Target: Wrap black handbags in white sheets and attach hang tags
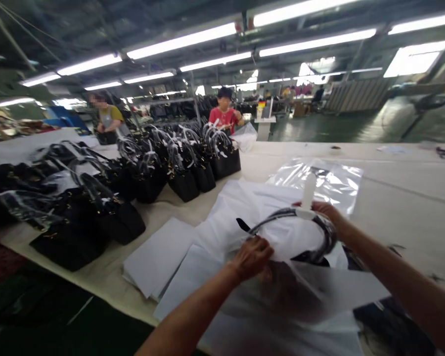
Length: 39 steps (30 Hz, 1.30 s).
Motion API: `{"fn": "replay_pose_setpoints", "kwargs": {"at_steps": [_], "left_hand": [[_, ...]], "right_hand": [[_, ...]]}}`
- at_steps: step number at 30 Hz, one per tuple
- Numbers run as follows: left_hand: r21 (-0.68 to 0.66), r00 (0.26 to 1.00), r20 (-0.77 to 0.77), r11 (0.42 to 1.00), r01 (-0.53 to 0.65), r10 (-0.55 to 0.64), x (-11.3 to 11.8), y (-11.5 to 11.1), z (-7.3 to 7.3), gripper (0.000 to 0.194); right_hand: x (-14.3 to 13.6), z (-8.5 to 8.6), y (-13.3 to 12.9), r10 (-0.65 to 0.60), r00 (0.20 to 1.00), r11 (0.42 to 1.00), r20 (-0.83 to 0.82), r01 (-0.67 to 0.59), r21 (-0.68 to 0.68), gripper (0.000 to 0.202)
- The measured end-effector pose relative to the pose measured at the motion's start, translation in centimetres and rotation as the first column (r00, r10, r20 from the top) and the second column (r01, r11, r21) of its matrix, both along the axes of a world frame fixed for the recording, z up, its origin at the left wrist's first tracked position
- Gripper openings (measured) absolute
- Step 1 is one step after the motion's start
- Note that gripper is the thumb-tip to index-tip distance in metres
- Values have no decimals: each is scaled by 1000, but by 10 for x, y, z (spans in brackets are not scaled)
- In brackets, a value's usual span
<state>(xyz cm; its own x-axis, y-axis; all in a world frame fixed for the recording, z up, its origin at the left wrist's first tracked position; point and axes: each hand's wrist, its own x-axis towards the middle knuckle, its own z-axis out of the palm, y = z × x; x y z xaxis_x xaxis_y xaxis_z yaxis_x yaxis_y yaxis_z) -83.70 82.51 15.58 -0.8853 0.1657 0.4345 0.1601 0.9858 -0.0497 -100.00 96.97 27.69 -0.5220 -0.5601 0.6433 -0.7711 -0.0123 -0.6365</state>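
Note:
A dark handbag with arched, plastic-wrapped handles (326,230) is in front of me, its body mostly covered by thin translucent white wrapping (241,207). My left hand (254,254) is closed, its fingers pinching the wrapping beside the near end of the handles. At the top of the handle arch, my right hand (326,215) is closed around the handle, partly hidden behind a white tag (309,190) that stands up there. Under the bag lie white sheets (185,277). A glossy clear plastic bag (341,185) lies flat just beyond my right hand.
Many black handbags (183,183) with wrapped handles crowd the left of the pale table (400,198). A stack of white sheets (159,257) lies near the table's front edge. Two people, one in a red shirt (222,117), one in a yellow top (113,116), stand across the table.

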Motion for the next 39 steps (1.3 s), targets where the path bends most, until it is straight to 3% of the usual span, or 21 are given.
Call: {"fn": "replay_pose_setpoints", "kwargs": {"at_steps": [1,3,5,6,7,8,9,12,14,17,19,21,23,26,28,30,34,37,39], "left_hand": [[-14,1000,-23,1000,19,-19,-1,-2,-2,11],[-27,993,-107,998,55,-58,-2,-6,-7,14],[-45,973,-200,993,108,-115,-1,-11,-9,14],[-66,959,-235,987,145,-156,-1,-13,-9,14],[-94,945,-258,979,183,-202,0,-16,-9,13],[-125,931,-266,966,226,-252,0,-19,-7,13],[-153,917,-257,950,272,-304,0,-22,-4,14],[-172,899,-119,900,399,-421,-5,-31,12,18],[-123,894,18,887,446,-447,-11,-35,29,17],[-18,914,96,917,397,-394,-16,-34,50,12],[-1,911,82,914,405,-403,-12,-30,53,12],[-73,871,83,868,491,-485,-1,-26,42,14],[-199,850,68,828,525,-523,12,-22,21,16],[-343,904,-37,855,388,-425,29,-18,-15,20],[-380,932,-86,877,296,-352,35,-15,-31,29],[-393,937,-108,880,266,-332,38,-13,-40,34],[-440,908,-184,858,266,-376,44,-13,-43,33],[-473,903,-205,846,247,-379,49,-20,-45,35],[-477,885,-218,836,271,-411,48,-26,-52,36]], "right_hand": [[2,0,15,-154,988,987,8,154,-48,32],[25,-8,46,-425,905,895,-10,419,-149,24],[69,-30,66,-529,832,839,-168,483,-250,15],[93,-46,69,-358,900,933,-248,337,-125,16],[116,-65,65,-175,940,984,-294,173,-30,18],[135,-86,57,15,961,993,-274,18,118,24],[148,-106,45,82,967,975,-241,-28,222,28],[160,-153,5,-91,974,961,-205,140,239,30],[153,-167,-12,-219,967,945,-127,243,220,24],[145,-171,-21,-307,951,922,-25,304,239,21],[143,-174,-22,-372,928,903,5,361,234,22],[141,-178,-23,-432,902,880,24,415,233,20],[140,-182,-22,-472,881,861,36,452,234,17],[148,-178,-15,-536,842,826,53,511,238,15],[161,-169,-9,-634,773,758,-10,624,191,19],[176,-162,-6,-648,742,734,-169,669,122,25],[187,-166,-8,-452,773,808,-445,566,163,40],[182,-182,-8,-430,767,789,-477,576,214,51],[182,-189,-4,-394,806,781,-442,547,300,59]]}}
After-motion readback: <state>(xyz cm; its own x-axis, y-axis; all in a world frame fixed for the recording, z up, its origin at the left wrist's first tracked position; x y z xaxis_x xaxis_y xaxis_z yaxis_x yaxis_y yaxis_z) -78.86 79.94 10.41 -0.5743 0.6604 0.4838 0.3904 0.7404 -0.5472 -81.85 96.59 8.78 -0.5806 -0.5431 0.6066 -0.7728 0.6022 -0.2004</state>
